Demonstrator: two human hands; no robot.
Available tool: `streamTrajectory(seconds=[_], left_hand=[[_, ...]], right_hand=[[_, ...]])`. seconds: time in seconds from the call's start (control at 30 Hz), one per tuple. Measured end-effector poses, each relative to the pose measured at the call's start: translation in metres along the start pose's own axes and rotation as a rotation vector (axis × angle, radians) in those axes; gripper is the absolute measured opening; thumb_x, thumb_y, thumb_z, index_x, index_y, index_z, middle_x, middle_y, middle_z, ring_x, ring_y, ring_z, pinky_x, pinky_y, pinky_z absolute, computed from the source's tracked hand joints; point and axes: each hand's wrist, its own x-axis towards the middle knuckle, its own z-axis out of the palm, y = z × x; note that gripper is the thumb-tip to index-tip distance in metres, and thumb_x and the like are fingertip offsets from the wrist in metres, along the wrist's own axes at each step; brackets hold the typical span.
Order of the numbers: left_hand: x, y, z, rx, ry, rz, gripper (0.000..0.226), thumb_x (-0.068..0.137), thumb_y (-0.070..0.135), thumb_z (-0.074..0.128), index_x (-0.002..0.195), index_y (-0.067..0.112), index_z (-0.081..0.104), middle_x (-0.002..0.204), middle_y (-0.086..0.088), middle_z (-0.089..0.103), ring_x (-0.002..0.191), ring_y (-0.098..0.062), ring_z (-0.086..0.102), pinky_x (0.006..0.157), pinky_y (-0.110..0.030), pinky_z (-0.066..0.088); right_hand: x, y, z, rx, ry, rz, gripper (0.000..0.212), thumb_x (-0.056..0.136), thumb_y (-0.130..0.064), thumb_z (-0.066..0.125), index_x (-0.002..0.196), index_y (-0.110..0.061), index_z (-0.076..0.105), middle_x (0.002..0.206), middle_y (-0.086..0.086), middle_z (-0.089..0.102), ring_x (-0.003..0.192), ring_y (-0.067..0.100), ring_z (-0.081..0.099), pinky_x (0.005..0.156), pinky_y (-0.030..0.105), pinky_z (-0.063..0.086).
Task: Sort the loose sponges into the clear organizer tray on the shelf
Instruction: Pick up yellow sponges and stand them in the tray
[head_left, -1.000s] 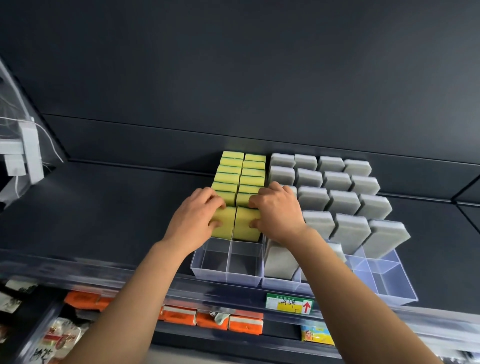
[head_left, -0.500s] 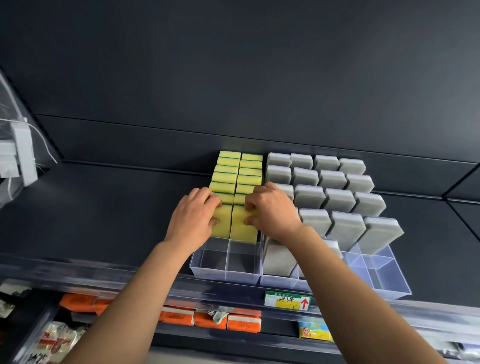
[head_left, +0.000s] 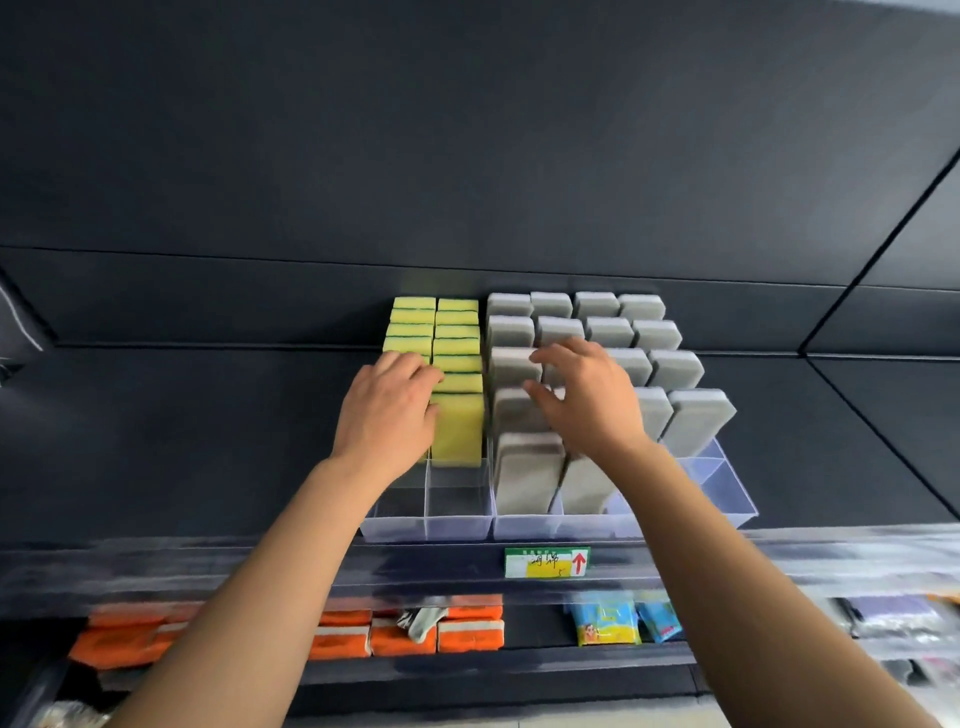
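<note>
Left hand rests with loosely bent fingers on the tops of the left column of yellow sponges, clasping nothing that shows. The right hand hangs wide open and empty, fingers spread, just above the grey sponges in the neighbouring rows. Both colours stand on end in the clear organizer tray, which sits at the front of a dark shelf above a green and yellow price label. The yellow ones fill two columns on the left and the grey ones four columns on the right. The two front compartments ahead of the yellow columns are bare, as are those at the tray's near right corner. No loose sponge is in view on the shelf. The step in hand looks like settling and squaring sponges already slotted, with the sorting well advanced. The next move probably calls for a light pinch on one grey sponge, since foam gives under pressure. It should then go straight down between the dividers without nudging the close-packed neighbours. The open front cells still need filling.
</note>
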Motion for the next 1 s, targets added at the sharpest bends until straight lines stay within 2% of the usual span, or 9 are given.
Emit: streamTrajectory(seconds=[0.17,0.37,0.57,0.93,1.0], left_hand=[[0.022,0.040,0.001,0.033,-0.009,0.098,0.034,0.087,0.020,0.060,0.121,0.014,0.057,0.123,-0.003,0.056,0.115,-0.020,0.049,0.098,-0.036,0.040],[0.053,0.121,0.005,0.012,0.009,0.244,0.030,0.085,0.011,0.061,0.114,0.012,0.060,0.119,-0.004,0.058,0.110,-0.023,0.052,0.092,-0.035,0.044],[0.073,0.224,0.026,-0.020,-0.028,0.350,0.027,0.082,0.011,0.059,0.109,0.014,0.061,0.117,-0.003,0.058,0.110,-0.024,0.050,0.090,-0.037,0.043],[0.087,0.432,0.088,-0.076,-0.115,0.486,0.027,0.089,0.020,0.056,0.116,0.018,0.056,0.119,0.003,0.055,0.113,-0.019,0.046,0.091,-0.031,0.041],[0.087,0.450,0.096,-0.096,-0.137,0.481,0.028,0.089,0.020,0.056,0.117,0.018,0.056,0.120,0.003,0.055,0.114,-0.018,0.045,0.091,-0.030,0.040]], right_hand=[[-0.022,0.047,-0.030,-0.129,0.043,0.118,0.040,0.084,-0.029,0.064,0.121,-0.016,0.059,0.116,0.005,0.062,0.109,0.029,0.052,0.088,0.039,0.041],[-0.061,0.117,-0.069,-0.293,0.022,0.263,0.043,0.085,-0.037,0.062,0.125,-0.020,0.055,0.127,0.003,0.056,0.121,0.026,0.045,0.098,0.037,0.035],[-0.109,0.190,-0.115,-0.337,-0.022,0.352,0.050,0.081,-0.039,0.064,0.127,-0.022,0.053,0.128,0.002,0.053,0.124,0.023,0.041,0.100,0.035,0.031],[-0.208,0.345,-0.208,-0.418,-0.102,0.494,0.044,0.087,-0.041,0.057,0.126,-0.022,0.051,0.129,0.000,0.051,0.124,0.023,0.039,0.101,0.035,0.032],[-0.215,0.359,-0.215,-0.423,-0.114,0.504,0.044,0.087,-0.042,0.057,0.127,-0.023,0.050,0.129,0.000,0.051,0.123,0.022,0.040,0.101,0.035,0.032]])
